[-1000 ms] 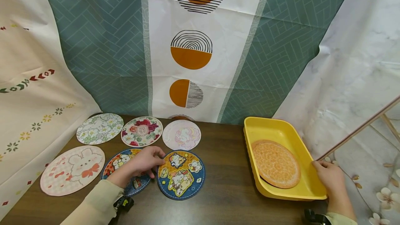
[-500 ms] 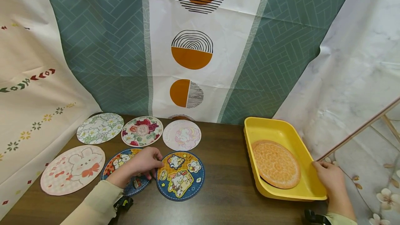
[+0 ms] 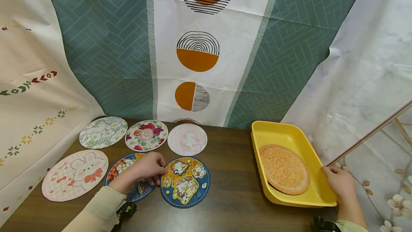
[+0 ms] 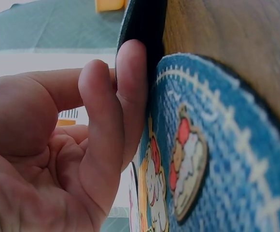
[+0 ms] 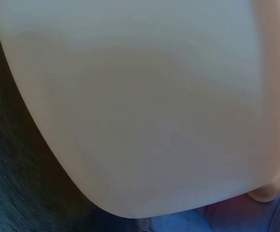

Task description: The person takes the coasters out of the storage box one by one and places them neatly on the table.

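My left hand point(image 3: 147, 169) pinches the left edge of a round cartoon mat point(image 3: 185, 183), blue below and orange above, with a stitched border. In the left wrist view its dark underside point(image 4: 147, 34) shows past the fingers point(image 4: 132, 63), raised at that edge. Beneath the same hand lies a second blue-and-orange cartoon mat point(image 3: 141, 189), partly hidden by the wrist. At the right, my right hand point(image 3: 341, 185) grips the right rim of a yellow tray point(image 3: 280, 131). Inside the tray is an orange-patterned round mat point(image 3: 284, 169). The tray's outer wall point(image 5: 140, 116) fills the right wrist view.
A pink bunny mat point(image 3: 75, 175) lies at the left. Behind stand in a row a green floral mat point(image 3: 103, 132), a rose mat point(image 3: 146, 135) and a pale unicorn mat point(image 3: 187, 139). Hanging cloths point(image 3: 106, 46) enclose the brown table point(image 3: 231, 174) at the back and sides.
The cartoon mat at my left fingers has slid slightly left and toward me, along with the hand. My right hand and the tray have stayed still.
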Tool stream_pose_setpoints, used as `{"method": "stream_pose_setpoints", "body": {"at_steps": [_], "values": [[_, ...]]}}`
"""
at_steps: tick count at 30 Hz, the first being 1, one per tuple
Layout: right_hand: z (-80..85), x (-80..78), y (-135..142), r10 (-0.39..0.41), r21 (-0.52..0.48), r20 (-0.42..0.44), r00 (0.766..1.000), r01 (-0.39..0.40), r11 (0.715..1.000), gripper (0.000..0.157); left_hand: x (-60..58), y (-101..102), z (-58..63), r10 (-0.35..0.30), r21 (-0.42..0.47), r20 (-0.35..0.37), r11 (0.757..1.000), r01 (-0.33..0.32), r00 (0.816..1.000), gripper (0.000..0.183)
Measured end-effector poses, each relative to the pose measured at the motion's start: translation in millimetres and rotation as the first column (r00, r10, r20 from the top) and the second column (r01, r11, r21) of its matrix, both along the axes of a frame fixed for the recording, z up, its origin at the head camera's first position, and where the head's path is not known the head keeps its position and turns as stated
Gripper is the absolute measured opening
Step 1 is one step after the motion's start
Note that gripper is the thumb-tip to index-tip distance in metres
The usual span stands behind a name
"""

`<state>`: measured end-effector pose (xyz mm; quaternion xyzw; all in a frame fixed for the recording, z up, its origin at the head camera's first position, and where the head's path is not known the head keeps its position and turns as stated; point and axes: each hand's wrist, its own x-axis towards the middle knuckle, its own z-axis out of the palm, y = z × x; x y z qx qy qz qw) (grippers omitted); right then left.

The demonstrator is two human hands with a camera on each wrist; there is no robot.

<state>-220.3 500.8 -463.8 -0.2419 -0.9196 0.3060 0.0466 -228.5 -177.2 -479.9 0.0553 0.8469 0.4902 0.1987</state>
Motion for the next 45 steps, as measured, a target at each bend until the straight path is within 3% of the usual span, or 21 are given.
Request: {"method": "stream_pose_setpoints", "body": {"at_steps": [24,37,45], "values": [[-1.2,0.0,-0.2,-0.005,-0.011,0.011,1.000,0.006,1.000,0.066,-0.4,1.6,0.3,0.029,-0.173,-0.035,0.984,-0.035,0.999,0.024],[-0.6,-0.7,-1.1,-0.010,-0.016,0.022,1.000,0.010,1.000,0.067,-4.0,3.3,-0.7,0.008,-0.256,-0.111,0.966,-0.037,0.994,0.027],[-0.4,-1.6,0.5,0.000,0.001,0.009,1.000,0.000,1.000,0.064,-8.7,11.8,7.3,0.004,-0.272,-0.159,0.961,-0.047,0.987,0.027]]}}
